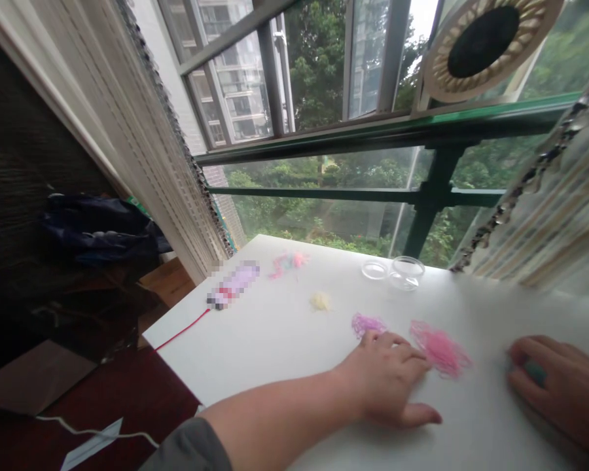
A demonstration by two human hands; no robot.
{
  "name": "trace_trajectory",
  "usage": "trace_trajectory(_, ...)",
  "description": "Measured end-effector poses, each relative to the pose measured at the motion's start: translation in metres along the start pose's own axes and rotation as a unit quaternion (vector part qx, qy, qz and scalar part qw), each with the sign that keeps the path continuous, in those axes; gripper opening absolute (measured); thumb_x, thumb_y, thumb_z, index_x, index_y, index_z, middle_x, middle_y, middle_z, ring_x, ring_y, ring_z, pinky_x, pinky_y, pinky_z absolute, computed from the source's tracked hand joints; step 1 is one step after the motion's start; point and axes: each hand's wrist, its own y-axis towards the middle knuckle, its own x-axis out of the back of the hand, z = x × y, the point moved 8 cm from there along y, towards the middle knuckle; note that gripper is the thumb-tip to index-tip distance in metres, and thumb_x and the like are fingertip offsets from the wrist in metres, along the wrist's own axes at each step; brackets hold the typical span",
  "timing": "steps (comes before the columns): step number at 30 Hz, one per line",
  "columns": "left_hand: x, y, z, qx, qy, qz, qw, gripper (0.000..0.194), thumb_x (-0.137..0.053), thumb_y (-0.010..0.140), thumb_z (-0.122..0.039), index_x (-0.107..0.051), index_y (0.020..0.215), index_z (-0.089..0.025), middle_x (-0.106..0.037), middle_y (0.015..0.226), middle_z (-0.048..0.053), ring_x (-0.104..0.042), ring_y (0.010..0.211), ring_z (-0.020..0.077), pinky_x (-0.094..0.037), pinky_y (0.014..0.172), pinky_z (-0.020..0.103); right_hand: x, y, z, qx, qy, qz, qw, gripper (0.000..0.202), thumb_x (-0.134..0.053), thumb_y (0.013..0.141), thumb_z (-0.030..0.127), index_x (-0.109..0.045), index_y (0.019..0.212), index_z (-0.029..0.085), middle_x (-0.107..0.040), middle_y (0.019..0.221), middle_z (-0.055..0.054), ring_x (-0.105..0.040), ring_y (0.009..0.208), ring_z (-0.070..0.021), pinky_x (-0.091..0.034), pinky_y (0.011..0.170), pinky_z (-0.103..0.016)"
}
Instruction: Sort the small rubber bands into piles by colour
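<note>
My left hand reaches over the white table, palm down with the thumb and fingers apart. Its fingertips lie at the near edge of a small purple pile of thin loops. A larger pink pile is just to the right of those fingers. At the right edge, my right hand rests on the table with its fingers curled round something bluish-green, mostly hidden. Farther back are a pale yellow pile and a mixed pink and mint pile.
Two clear round containers stand near the table's back edge. A blurred-out lilac object with a red cord lies at the left. Behind are a window with a green rail, a fan-like round object and curtains.
</note>
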Motion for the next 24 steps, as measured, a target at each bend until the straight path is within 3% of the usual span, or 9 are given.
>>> trace_trajectory(4, 0.004, -0.004, -0.001, -0.014, -0.062, -0.012, 0.998, 0.051, -0.057, 0.076, -0.049, -0.051, 0.119, -0.021, -0.057, 0.12, 0.007, -0.042, 0.117, 0.0271, -0.032, 0.096, 0.042, 0.017, 0.003, 0.026, 0.014, -0.024, 0.062, 0.998, 0.003, -0.051, 0.062, 0.021, -0.049, 0.062, 0.023, -0.057, 0.07, -0.007, -0.051, 0.068, -0.023, -0.039, 0.068, -0.036)
trace_trajectory(7, 0.01, -0.002, 0.001, -0.018, -0.091, -0.023, 0.995, 0.044, -0.059, 0.076, -0.042, -0.055, 0.114, -0.021, -0.058, 0.117, 0.008, -0.044, 0.114, 0.0274, -0.031, 0.097, 0.043, 0.028, 0.007, 0.032, -0.019, 0.023, 0.049, 0.998, 0.007, -0.047, 0.066, 0.019, -0.05, 0.06, 0.02, -0.055, 0.071, -0.006, -0.05, 0.072, -0.0208, -0.038, 0.073, -0.034)
trace_trajectory(9, 0.013, -0.001, 0.002, -0.022, -0.102, -0.03, 0.994, 0.039, -0.057, 0.078, -0.037, -0.055, 0.113, -0.022, -0.057, 0.118, 0.008, -0.045, 0.114, 0.0261, -0.031, 0.097, 0.043, 0.034, 0.008, 0.026, -0.062, 0.101, 0.019, 0.993, 0.011, -0.049, 0.067, 0.019, -0.049, 0.056, 0.019, -0.053, 0.067, -0.004, -0.048, 0.069, -0.0185, -0.037, 0.072, -0.033)
trace_trajectory(18, 0.016, -0.002, 0.005, -0.035, -0.094, -0.042, 0.994, 0.033, -0.053, 0.081, -0.035, -0.056, 0.111, -0.023, -0.057, 0.115, 0.006, -0.047, 0.111, 0.0246, -0.035, 0.096, 0.042, 0.029, -0.003, -0.011, -0.157, 0.162, -0.024, 0.974, 0.01, -0.049, 0.071, 0.027, -0.051, 0.067, 0.018, -0.05, 0.057, 0.003, -0.044, 0.051, -0.0108, -0.036, 0.048, -0.022)
trace_trajectory(22, 0.016, -0.001, 0.007, -0.04, -0.092, -0.048, 0.994, 0.032, -0.053, 0.081, -0.034, -0.056, 0.11, -0.022, -0.058, 0.114, 0.007, -0.047, 0.109, 0.0245, -0.035, 0.096, 0.042, 0.034, -0.003, -0.017, -0.183, 0.159, -0.058, 0.968, 0.02, -0.039, 0.08, 0.029, -0.051, 0.069, 0.018, -0.05, 0.058, 0.002, -0.045, 0.051, -0.0115, -0.038, 0.049, -0.023)
trace_trajectory(24, 0.017, -0.001, 0.008, -0.04, -0.091, -0.051, 0.994, 0.031, -0.053, 0.081, -0.034, -0.056, 0.109, -0.022, -0.058, 0.113, 0.007, -0.047, 0.109, 0.0246, -0.035, 0.096, 0.042, 0.039, -0.002, -0.012, -0.183, 0.145, -0.072, 0.97, 0.021, -0.038, 0.081, 0.029, -0.053, 0.072, 0.018, -0.054, 0.065, -0.001, -0.05, 0.06, -0.0138, -0.041, 0.057, -0.026)
